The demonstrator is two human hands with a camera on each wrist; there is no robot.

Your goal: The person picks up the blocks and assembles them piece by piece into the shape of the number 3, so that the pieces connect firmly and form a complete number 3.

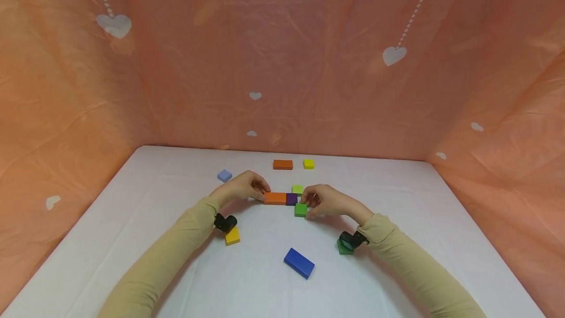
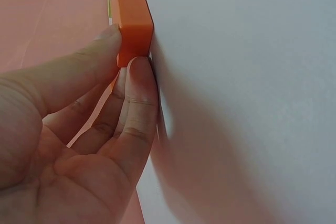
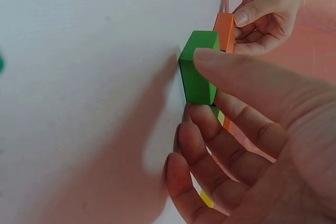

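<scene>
Near the middle of the table, an orange block (image 1: 275,198) lies end to end with a purple block (image 1: 292,199). My left hand (image 1: 243,186) pinches the orange block's left end, the thumb at one edge and a fingertip on the other side in the left wrist view. With thumb and fingers my right hand (image 1: 328,200) holds a small green block (image 1: 300,210) near the purple block's right front corner. Whether green and purple touch I cannot tell. A lime block (image 1: 297,190) sits just behind the purple one, its right side close to my right fingers.
Farther back lie a dark orange block (image 1: 283,164), a yellow block (image 1: 308,164) and a light blue block (image 1: 224,175). Nearer me are a blue block (image 1: 299,263), an amber block (image 1: 232,236) and a dark green block (image 1: 346,247), the last partly under the right wrist camera.
</scene>
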